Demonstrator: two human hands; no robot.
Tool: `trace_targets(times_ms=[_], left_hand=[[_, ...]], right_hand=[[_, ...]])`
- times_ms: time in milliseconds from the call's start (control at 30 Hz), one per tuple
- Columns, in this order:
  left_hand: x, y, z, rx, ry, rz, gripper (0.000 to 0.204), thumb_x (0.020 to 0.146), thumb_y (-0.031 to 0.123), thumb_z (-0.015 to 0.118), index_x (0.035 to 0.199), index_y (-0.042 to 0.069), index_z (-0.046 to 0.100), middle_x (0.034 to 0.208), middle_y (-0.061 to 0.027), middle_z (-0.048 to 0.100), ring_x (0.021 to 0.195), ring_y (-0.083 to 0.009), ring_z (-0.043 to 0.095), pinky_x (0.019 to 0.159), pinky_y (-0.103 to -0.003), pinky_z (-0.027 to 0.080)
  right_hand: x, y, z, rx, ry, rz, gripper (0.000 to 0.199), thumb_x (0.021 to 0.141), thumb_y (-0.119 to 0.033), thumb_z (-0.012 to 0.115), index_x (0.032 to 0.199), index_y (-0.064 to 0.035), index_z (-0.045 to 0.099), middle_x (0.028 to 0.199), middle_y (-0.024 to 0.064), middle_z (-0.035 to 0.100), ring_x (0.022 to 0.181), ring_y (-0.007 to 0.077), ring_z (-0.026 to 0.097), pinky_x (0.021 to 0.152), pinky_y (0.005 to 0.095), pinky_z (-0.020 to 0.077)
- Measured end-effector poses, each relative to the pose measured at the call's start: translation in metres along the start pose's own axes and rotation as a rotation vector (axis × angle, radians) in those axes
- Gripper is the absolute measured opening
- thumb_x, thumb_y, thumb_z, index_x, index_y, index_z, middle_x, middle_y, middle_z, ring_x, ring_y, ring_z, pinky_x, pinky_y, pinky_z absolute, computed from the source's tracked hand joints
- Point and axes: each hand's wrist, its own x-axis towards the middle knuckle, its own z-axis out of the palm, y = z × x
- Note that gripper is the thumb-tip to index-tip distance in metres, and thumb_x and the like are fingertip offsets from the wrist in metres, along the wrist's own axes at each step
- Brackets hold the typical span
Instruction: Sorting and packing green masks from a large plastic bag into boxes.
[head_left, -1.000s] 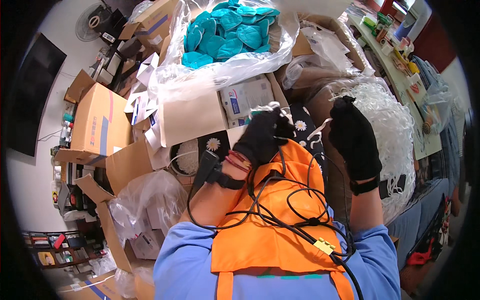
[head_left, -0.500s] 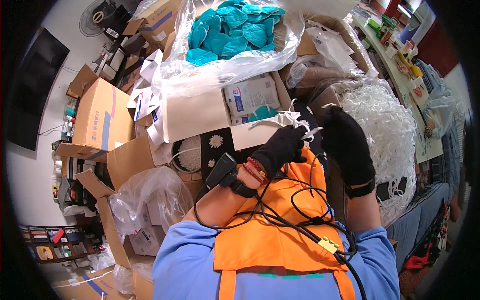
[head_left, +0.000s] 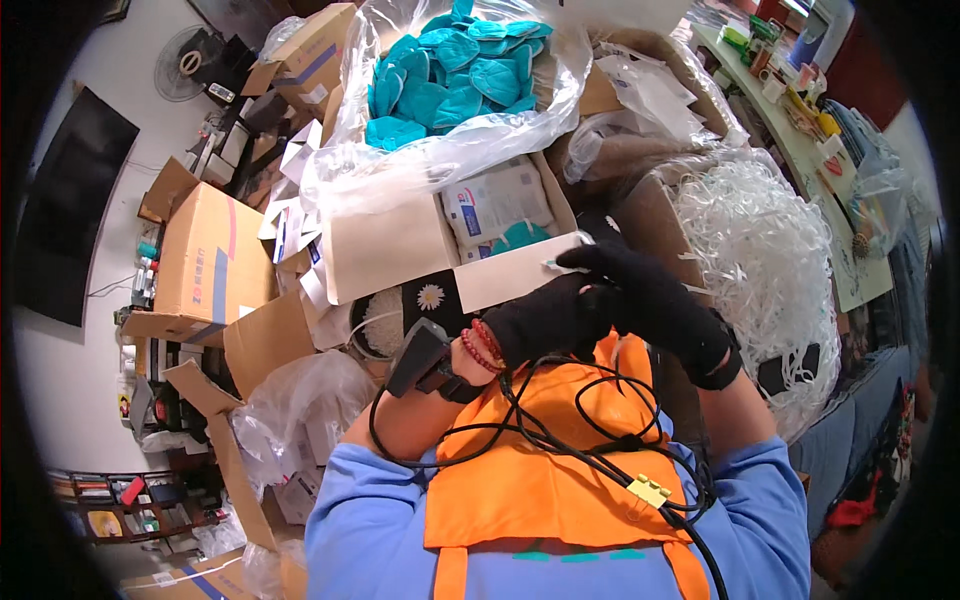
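Note:
My two black-gloved hands meet just in front of an open white carton (head_left: 520, 275). My left hand (head_left: 550, 320) is closed, with white straps (head_left: 620, 352) showing just below the fingers. Crossing over it from the right is my right hand (head_left: 655, 300), its fingers curled and a white strap end (head_left: 553, 264) at the fingertips; most of that grip is hidden. Inside the carton lie a white printed packet (head_left: 500, 207) and a teal mask (head_left: 522, 237). A large heap of white straps (head_left: 755, 230) fills a plastic-lined box to the right.
Beyond the carton stands a plastic-lined box of teal masks (head_left: 455, 75). Brown cartons (head_left: 205, 262) crowd the left side. Black cables (head_left: 540, 425) loop over my orange apron (head_left: 540, 490). A cluttered table (head_left: 800, 165) runs along the far right.
My right hand has come left and down from beside the strap heap to meet my left hand. The straps that stuck out of my left hand are now mostly covered.

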Motion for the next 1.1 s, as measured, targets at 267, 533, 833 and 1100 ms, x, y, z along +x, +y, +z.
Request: trace_targets(times_ms=[267, 533, 833, 1100], left_hand=[[-0.02, 0.019, -0.003, 0.048, -0.143, -0.202, 0.021, 0.092, 0.016, 0.054, 0.105, 0.001, 0.059, 0.082, -0.008, 0.062, 0.062, -0.0117, 0.06, 0.056, -0.027, 0.052], [-0.019, 0.016, -0.02, 0.505, -0.238, -0.077, 0.023, 0.091, 0.016, 0.051, 0.104, 0.002, 0.064, 0.091, -0.0164, 0.065, 0.082, -0.0277, 0.064, 0.073, -0.034, 0.051], [-0.032, 0.018, -0.015, -0.471, -0.095, -0.681, 0.032, 0.098, 0.029, 0.047, 0.106, 0.001, 0.06, 0.085, -0.0115, 0.06, 0.075, -0.0166, 0.061, 0.063, -0.03, 0.051], [-0.029, 0.024, -0.016, -0.474, -0.141, -0.781, 0.036, 0.099, 0.031, 0.044, 0.096, -0.001, 0.059, 0.071, -0.0081, 0.055, 0.059, -0.0134, 0.055, 0.053, -0.029, 0.047]], right_hand=[[-0.019, 0.015, 0.004, -0.16, -0.118, 0.015, 0.022, 0.084, -0.012, 0.063, 0.105, -0.0037, 0.063, 0.087, 0.0135, 0.066, 0.082, 0.0259, 0.066, 0.075, 0.0322, 0.0498], [-0.023, 0.016, 0.013, -0.117, 0.078, -0.011, 0.03, 0.076, -0.005, 0.071, 0.105, -0.0052, 0.064, 0.096, 0.0101, 0.067, 0.093, 0.0262, 0.064, 0.082, 0.034, 0.0485], [-0.039, 0.049, 0.03, 0.081, 0.123, 0.202, 0.012, 0.08, -0.002, 0.068, 0.092, -0.0005, 0.066, 0.077, 0.0081, 0.066, 0.071, 0.0137, 0.063, 0.067, 0.028, 0.0495], [-0.048, 0.052, 0.024, -0.078, -0.037, 0.313, 0.018, 0.078, -0.005, 0.07, 0.095, -0.0027, 0.067, 0.092, 0.0088, 0.068, 0.086, 0.0202, 0.065, 0.076, 0.0323, 0.0497]])
